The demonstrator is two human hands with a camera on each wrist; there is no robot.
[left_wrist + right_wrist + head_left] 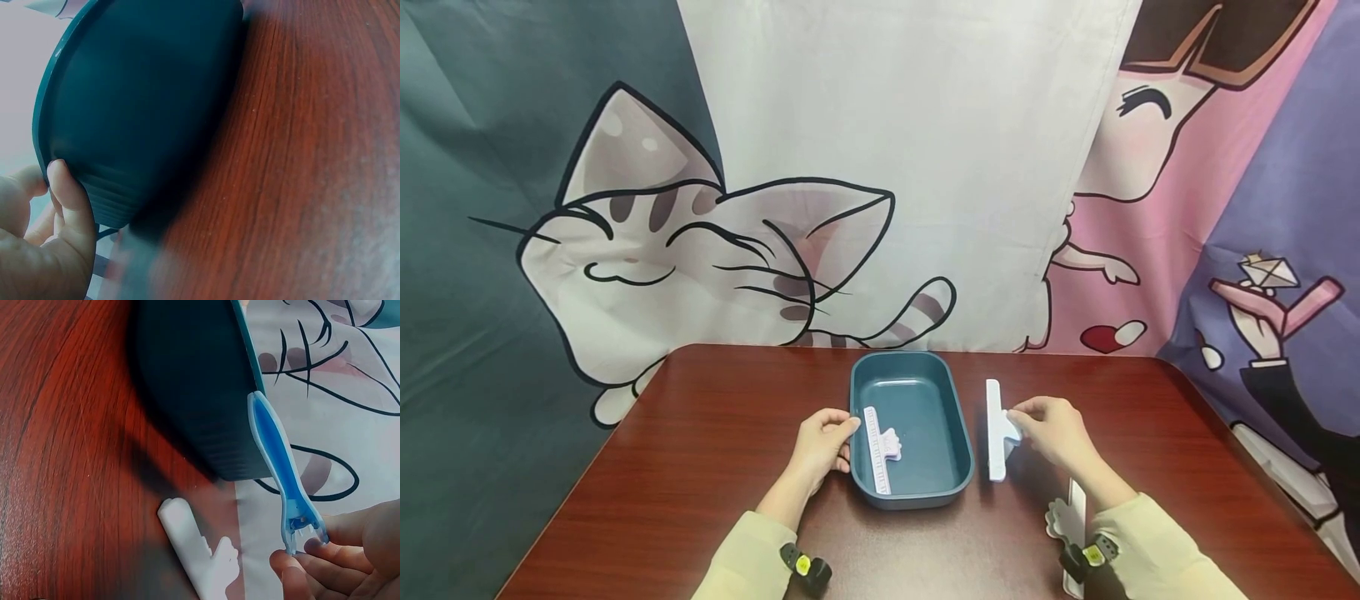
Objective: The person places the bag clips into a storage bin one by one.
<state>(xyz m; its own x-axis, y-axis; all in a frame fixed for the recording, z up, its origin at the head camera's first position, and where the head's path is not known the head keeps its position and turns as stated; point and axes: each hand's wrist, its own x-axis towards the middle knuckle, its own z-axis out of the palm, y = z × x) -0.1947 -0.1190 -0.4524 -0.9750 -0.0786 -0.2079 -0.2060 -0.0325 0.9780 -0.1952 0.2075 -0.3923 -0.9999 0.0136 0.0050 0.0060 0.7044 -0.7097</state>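
A dark teal rectangular bin (925, 450) stands on the table, and my left hand (822, 443) pinches its left rim. In the left wrist view the fingers (67, 194) lie at the edge of the bin's wall. Inside, along the left side, lies a pale lilac bag clip (877, 454) with a paw-shaped grip. My right hand (1058, 432) pinches the grip of a white and light-blue bag clip (995, 437) to the right of the bin. The right wrist view shows this held clip (275, 447) edge-on, its long bars close together.
A white bag clip (1076, 521) with a scalloped grip lies on the reddish-brown wooden table (730, 417), partly under the right forearm. Behind the table's back edge hangs a cloth (895, 108) printed with cartoon figures. Both wrists wear small cameras.
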